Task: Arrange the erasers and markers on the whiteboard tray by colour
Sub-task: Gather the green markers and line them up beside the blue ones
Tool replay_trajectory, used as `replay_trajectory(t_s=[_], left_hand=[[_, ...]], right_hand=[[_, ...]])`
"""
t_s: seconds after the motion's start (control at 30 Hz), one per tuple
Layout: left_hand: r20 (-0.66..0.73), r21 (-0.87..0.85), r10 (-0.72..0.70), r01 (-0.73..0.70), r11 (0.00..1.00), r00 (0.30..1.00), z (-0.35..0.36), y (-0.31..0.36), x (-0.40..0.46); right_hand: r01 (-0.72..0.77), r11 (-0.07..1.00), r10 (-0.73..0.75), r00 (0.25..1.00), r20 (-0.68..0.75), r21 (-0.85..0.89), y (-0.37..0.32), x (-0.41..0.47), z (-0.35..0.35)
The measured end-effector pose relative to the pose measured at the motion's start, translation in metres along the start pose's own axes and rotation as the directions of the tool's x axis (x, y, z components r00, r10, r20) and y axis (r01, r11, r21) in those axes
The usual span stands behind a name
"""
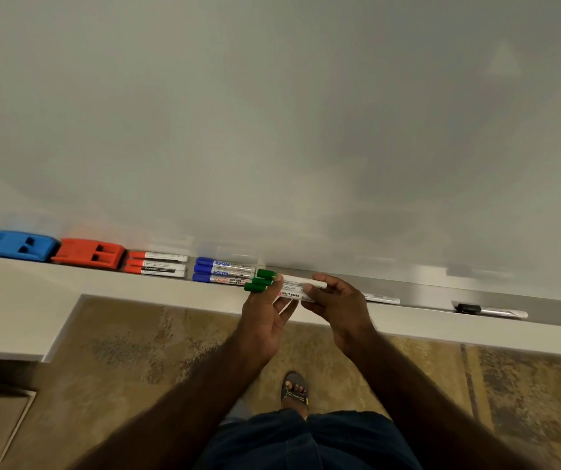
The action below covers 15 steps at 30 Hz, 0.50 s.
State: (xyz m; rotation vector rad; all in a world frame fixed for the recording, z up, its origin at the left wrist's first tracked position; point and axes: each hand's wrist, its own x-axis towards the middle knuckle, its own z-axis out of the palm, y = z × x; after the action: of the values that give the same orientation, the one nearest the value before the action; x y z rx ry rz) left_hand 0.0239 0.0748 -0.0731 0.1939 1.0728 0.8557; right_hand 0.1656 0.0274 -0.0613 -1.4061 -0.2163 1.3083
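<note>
Green markers point(274, 283) btwn both hands

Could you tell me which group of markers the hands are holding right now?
The green-capped markers, gripped by both the left hand and right hand; the red-capped markers and blue-capped markers lie untouched.

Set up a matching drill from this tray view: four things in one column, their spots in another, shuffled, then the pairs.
Things
1. blue eraser
2. red eraser
3. green markers
4. black marker

Places
A. lying alone on the tray, far right
B. held between both hands
C. at the tray's far left end
D. between the other eraser and the red markers

Pairs: 1-C, 2-D, 3-B, 4-A
</note>
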Motion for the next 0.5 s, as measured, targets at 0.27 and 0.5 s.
replay_trajectory(t_s=[0.27,0.5], left_hand=[[-0.062,0.262,0.188,-0.166,0.951,0.98,-0.01,0.031,0.01],[0.066,0.717,0.316,-0.265,0.645,0.947,-0.001,0.041,0.01]], right_hand=[[-0.006,0.999,0.004,0.999,-0.039,-0.043,-0.01,0.02,-0.021],[-0.005,0.992,-0.004,0.997,-0.073,-0.128,-0.009,0.033,-0.018]])
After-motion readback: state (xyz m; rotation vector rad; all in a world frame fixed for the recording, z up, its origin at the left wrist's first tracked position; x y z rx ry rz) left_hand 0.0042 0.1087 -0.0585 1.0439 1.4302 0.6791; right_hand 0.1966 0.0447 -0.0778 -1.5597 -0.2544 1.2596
